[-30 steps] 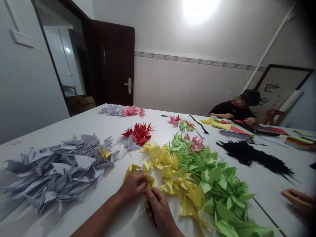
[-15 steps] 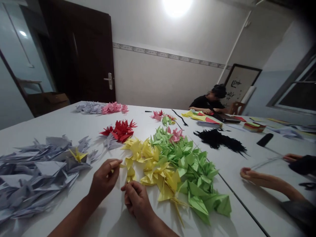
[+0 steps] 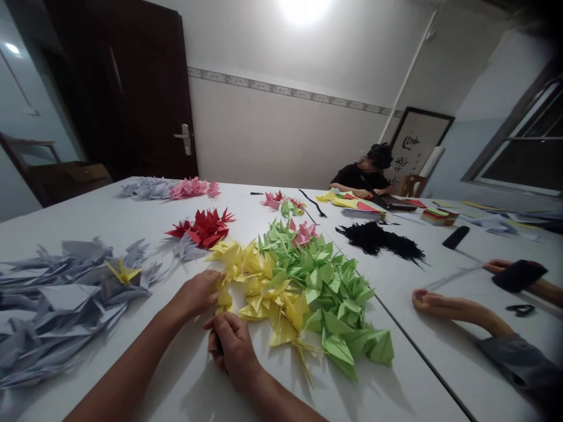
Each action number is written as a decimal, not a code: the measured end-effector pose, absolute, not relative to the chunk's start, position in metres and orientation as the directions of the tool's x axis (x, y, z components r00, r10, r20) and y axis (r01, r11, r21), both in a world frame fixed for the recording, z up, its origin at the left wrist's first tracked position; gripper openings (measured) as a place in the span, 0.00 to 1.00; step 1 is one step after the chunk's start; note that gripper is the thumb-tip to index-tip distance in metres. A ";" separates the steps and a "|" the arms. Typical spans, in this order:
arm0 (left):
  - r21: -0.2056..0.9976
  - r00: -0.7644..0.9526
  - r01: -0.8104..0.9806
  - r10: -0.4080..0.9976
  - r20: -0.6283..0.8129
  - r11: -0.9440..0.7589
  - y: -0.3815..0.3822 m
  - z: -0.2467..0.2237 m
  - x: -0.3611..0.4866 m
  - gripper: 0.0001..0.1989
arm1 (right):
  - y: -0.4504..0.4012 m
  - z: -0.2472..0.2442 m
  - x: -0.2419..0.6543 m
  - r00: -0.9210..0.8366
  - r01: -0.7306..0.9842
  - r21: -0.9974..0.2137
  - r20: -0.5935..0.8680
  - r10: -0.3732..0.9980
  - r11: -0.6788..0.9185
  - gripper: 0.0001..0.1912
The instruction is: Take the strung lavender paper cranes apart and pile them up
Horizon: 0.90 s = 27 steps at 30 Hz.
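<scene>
My left hand [image 3: 200, 295] reaches to the near left edge of the yellow folded-paper pieces [image 3: 248, 264], its bent fingers touching or right beside them. The fingertips are hidden, so any grip there does not show. Just below, my right hand [image 3: 237, 351] is closed with thumb and fingers pressed together. Something small and dark shows at its fingers, too little to name. A yellow folded piece [image 3: 225, 300] lies between the two hands. Green folded-paper pieces [image 3: 328, 275] are heaped to the right of the yellow ones.
Greyish-white folded pieces [image 3: 65, 299] form a large pile on the left, topped by a yellow one [image 3: 124, 272]. Red pieces [image 3: 206, 227] and black yarn [image 3: 380, 239] lie farther back. A co-worker's hands [image 3: 444, 305] stretch a strand at right. Another person [image 3: 367, 176] sits at the far side.
My left hand has turned and moved to the yellow pieces; the yellow bit at its fingers no longer shows. My right hand stays closed nearby. The whole view has shifted slightly.
</scene>
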<state>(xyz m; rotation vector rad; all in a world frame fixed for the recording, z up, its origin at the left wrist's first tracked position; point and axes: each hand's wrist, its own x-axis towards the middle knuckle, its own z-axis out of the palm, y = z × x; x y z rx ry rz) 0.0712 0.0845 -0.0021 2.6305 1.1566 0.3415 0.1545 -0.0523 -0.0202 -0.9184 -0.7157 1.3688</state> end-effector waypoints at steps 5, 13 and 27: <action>0.327 0.657 0.683 0.745 0.117 -0.653 0.084 -0.006 0.071 0.23 | -0.051 -0.022 0.156 0.081 -0.491 -0.869 -0.104 0.991 -0.051 0.30; 0.321 0.656 0.685 0.745 0.120 -0.654 0.080 -0.003 0.074 0.22 | -0.050 -0.027 0.155 0.075 -0.493 -0.868 -0.099 0.992 -0.049 0.29; 0.283 0.622 0.732 0.777 0.096 -0.620 0.079 -0.001 0.075 0.19 | -0.051 -0.023 0.157 0.068 -0.518 -0.853 -0.115 0.991 -0.064 0.30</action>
